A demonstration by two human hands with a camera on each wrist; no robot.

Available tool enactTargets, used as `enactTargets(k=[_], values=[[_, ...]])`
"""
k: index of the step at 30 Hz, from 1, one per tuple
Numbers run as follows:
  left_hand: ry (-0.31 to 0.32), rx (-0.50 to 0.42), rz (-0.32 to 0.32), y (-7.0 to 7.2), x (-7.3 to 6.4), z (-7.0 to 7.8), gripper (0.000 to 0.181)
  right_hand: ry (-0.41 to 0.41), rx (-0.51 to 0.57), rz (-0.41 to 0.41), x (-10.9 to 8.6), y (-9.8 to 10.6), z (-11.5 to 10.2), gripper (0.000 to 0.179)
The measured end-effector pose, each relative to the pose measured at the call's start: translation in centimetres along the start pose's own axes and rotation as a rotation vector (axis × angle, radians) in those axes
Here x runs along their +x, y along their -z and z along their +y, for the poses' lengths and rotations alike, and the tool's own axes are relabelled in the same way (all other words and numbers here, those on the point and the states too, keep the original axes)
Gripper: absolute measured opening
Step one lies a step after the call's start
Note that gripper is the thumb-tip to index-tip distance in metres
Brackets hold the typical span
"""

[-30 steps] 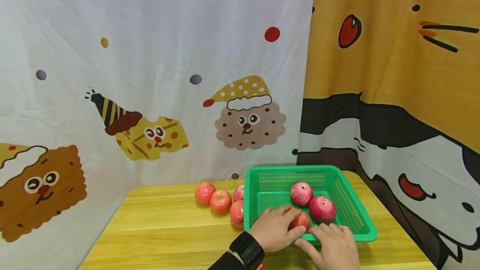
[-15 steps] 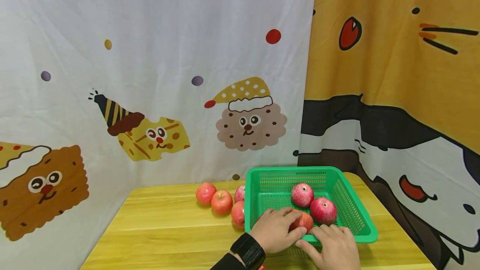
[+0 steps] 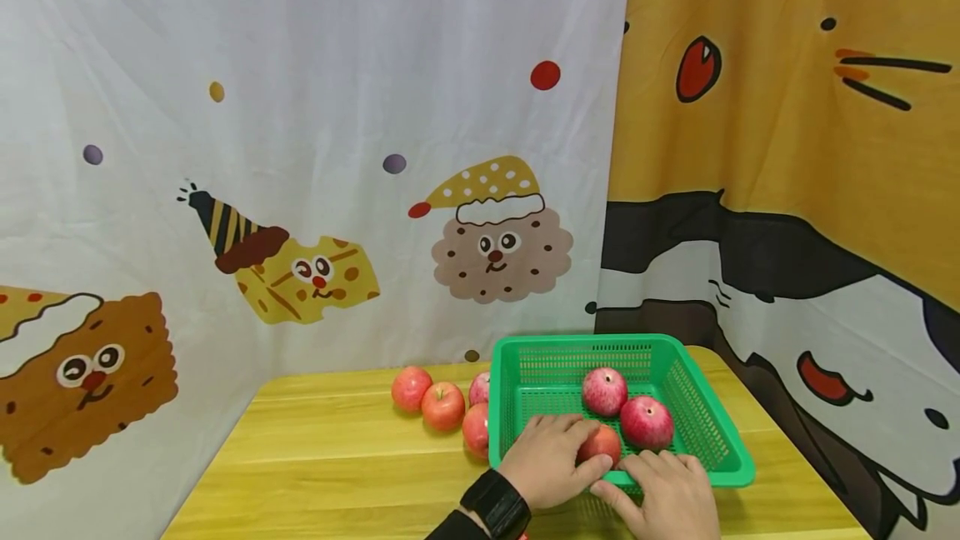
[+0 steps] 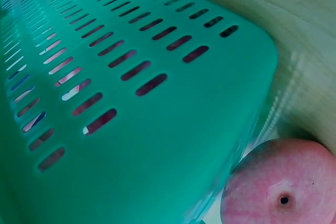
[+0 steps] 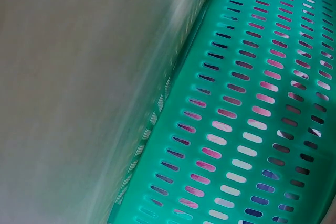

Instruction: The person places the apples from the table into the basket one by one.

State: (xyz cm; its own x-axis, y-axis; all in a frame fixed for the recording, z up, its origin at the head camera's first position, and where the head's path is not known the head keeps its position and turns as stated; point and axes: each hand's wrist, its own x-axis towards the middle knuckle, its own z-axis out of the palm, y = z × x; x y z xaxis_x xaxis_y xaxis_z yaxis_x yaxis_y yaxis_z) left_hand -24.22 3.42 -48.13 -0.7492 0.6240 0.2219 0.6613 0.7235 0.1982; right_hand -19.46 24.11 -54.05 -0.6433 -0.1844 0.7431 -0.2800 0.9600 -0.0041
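A green slotted plastic basket (image 3: 720, 407) stands on the table, with two dark red speckled apples (image 3: 647, 422) (image 3: 604, 391) inside. My left hand (image 3: 551, 461) reaches over its near rim, fingers and thumb around a lighter red apple (image 3: 602, 445), partly hidden by the hand. Beside it, my right hand (image 3: 670, 494) grips the near rim, fingers over the edge and thumb on the outer side. Both wrist views look at the basket's outer wall (image 4: 210, 103) (image 5: 184, 156), with reddish fruit showing through the slots; neither hand's grasp appears there.
Several more apples (image 3: 443, 406) lie on the wooden table (image 3: 330, 457) along the basket's left side. One apple (image 4: 283, 182) is close against the basket wall in the left wrist view. Printed cloths (image 3: 315, 65) hang behind the table and at the right.
The apple under my left hand shifts slightly right, then back left, its visible side changing a little. Both hands stay nearly in place, and the basket does not visibly move.
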Motion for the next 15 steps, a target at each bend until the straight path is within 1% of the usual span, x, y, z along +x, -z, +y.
enactTargets(k=[7, 11, 15], values=[[-0.013, 0.024, 0.038, -0.22, -0.07, -0.05, 0.054, 0.034, 0.01, 0.048, -0.08, -0.2, 0.16, 0.054], [-0.015, 0.038, 0.056, -0.3, -0.09, -0.12, 0.055, 0.046, 0.01, 0.058, -0.08, -0.35, 0.27, 0.054], [-0.017, 0.031, 0.072, -0.37, -0.14, -0.32, 0.057, 0.061, 0.014, 0.077, -0.05, -0.5, 0.25, 0.055]])
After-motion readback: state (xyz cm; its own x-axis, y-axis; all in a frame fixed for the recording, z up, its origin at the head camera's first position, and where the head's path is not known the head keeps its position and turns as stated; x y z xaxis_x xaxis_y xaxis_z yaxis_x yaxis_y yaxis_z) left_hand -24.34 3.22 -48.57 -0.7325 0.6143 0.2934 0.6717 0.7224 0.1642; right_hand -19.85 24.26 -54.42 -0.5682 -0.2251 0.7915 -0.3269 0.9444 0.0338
